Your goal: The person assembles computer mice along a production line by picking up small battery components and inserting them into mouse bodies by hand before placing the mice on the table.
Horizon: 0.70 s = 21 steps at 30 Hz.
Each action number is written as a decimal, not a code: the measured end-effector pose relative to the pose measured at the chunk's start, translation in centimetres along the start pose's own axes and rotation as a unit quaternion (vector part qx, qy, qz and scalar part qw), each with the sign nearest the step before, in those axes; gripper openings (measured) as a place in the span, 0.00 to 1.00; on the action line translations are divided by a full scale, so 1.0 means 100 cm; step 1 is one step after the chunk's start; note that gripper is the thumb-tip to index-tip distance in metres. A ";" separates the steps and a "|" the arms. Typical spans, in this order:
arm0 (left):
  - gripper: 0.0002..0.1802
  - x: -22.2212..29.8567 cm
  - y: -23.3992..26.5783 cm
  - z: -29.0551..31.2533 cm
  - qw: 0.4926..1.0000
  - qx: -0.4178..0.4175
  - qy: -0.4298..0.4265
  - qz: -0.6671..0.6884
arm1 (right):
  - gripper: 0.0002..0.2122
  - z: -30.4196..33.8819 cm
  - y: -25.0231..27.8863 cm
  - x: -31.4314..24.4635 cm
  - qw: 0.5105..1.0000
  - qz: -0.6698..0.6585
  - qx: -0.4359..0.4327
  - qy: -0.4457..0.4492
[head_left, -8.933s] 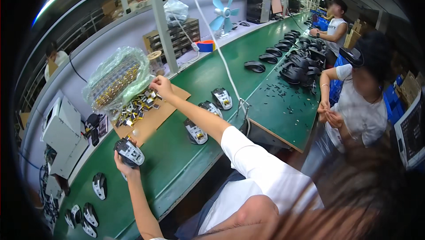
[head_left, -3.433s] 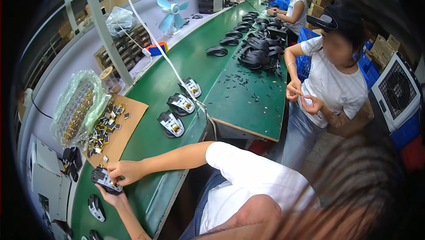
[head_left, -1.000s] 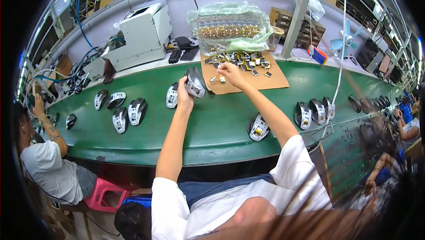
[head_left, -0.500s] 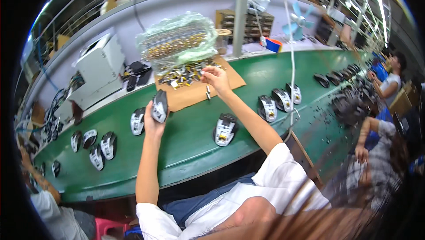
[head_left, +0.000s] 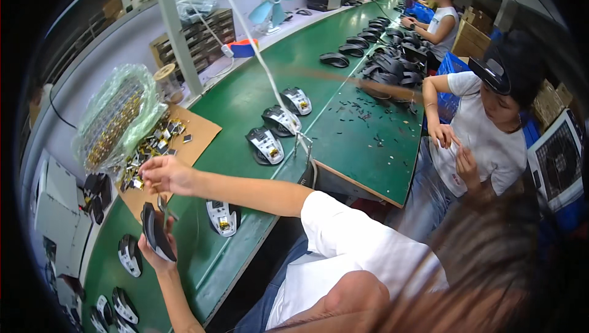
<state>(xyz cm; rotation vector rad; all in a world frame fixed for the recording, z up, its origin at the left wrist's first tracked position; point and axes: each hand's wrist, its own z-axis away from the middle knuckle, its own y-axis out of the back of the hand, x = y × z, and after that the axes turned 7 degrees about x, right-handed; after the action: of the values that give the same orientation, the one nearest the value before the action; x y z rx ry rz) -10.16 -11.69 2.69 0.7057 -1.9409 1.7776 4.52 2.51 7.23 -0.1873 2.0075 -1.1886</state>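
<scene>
My left hand (head_left: 162, 255) grips a dark computer mouse (head_left: 154, 233) with a light lower edge, tilted up on its side. Above it, my right hand (head_left: 167, 175) has its fingertips pinched together over the near part of the cardboard sheet (head_left: 201, 129). Whatever sits between those fingertips is too small to make out. Several small silver, black and yellow parts (head_left: 161, 144) lie loose on the cardboard, close to my right hand. Beside the held mouse shows a slim grey piece (head_left: 162, 203); whether it touches the mouse I cannot tell. An opened mouse (head_left: 222, 217) rests below my right forearm.
More opened mice (head_left: 266, 146) stand on the green bench (head_left: 319, 96), others at lower left (head_left: 129, 255). A bubble-wrapped stack of parts (head_left: 116, 118) lies behind the cardboard. A white cable (head_left: 261, 54) hangs across the bench. A co-worker (head_left: 485, 124) sits at right, near piled dark shells (head_left: 392, 66).
The view has swung to the right, so the bench and both hands appear further left. My left hand still holds the mouse; my right hand remains pinched by the loose parts.
</scene>
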 end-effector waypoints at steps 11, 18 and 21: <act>0.35 0.005 0.006 0.007 0.986 -0.010 0.044 -0.161 | 0.05 -0.016 0.011 -0.009 0.979 0.101 0.118 0.132; 0.24 0.037 -0.009 -0.092 0.972 0.184 -0.084 -0.120 | 0.04 -0.027 0.050 -0.013 0.939 0.191 0.205 0.201; 0.18 0.064 0.006 -0.128 0.912 0.177 -0.177 -0.325 | 0.02 -0.028 0.045 -0.010 0.908 0.263 0.225 0.234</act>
<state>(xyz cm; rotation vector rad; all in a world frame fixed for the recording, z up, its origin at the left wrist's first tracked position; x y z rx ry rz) -16.02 0.47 7.45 1.6712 -1.3135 1.6344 4.42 7.45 4.92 0.8942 1.9107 -1.3660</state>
